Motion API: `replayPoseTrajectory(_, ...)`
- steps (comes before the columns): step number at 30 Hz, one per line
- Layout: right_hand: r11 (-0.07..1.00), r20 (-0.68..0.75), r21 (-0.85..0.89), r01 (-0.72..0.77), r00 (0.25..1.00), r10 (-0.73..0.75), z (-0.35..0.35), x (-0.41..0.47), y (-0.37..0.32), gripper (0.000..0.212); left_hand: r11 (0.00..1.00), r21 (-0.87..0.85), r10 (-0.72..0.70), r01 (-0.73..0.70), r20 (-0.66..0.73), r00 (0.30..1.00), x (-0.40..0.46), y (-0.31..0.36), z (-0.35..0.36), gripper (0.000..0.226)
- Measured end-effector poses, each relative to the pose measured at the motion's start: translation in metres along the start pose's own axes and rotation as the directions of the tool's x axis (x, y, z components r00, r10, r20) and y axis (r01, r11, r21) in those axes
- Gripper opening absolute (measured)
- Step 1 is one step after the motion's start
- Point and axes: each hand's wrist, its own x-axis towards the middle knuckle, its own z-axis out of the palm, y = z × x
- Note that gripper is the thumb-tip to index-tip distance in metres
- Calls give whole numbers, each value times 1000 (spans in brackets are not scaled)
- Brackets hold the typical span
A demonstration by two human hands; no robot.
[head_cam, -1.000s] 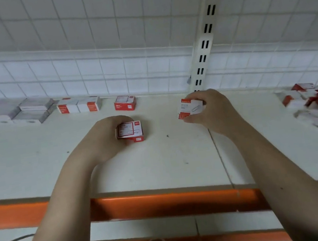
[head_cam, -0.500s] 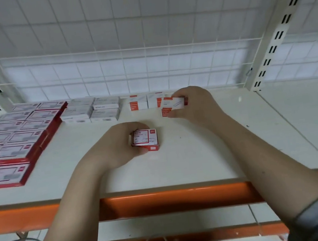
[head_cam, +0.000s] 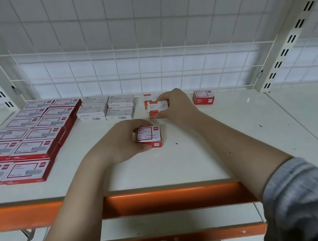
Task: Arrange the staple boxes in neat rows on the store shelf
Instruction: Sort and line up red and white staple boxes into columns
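The right hand [head_cam: 176,106] pinches a white box [head_cam: 160,106] near the shelf [head_cam: 226,131] back edge, directly over the short row of boxes [head_cam: 147,103]. The left hand [head_cam: 122,141], nearer the front, grips a red box [head_cam: 149,136].

Two arms reach in from the bottom edge. The left arm [head_cam: 68,209] is bare along its whole visible length, down to the left hand [head_cam: 120,143]. The right arm carries a grey-blue sleeve [head_cam: 306,200] of finely ribbed cloth, pushed up so its cuff edge sits below the elbow; forearm and right hand [head_cam: 178,105] are bare
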Motion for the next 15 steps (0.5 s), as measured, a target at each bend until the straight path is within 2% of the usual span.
replayPoseTrajectory(9,997,-61,67,-31,998,35,7,-3,-1,52,1000,-16,-24,24,-14,1000,3,-5,-1,40)
replayPoseTrajectory(12,995,-82,90,-34,996,41,-6,-8,3,41,999,-24,-34,33,-13,999,6,0,0,42)
replayPoseTrajectory(15,998,-100,23,-58,993,60,-32,-15,23,24,999,-11,-31,31,-16,999,11,11,2,43)
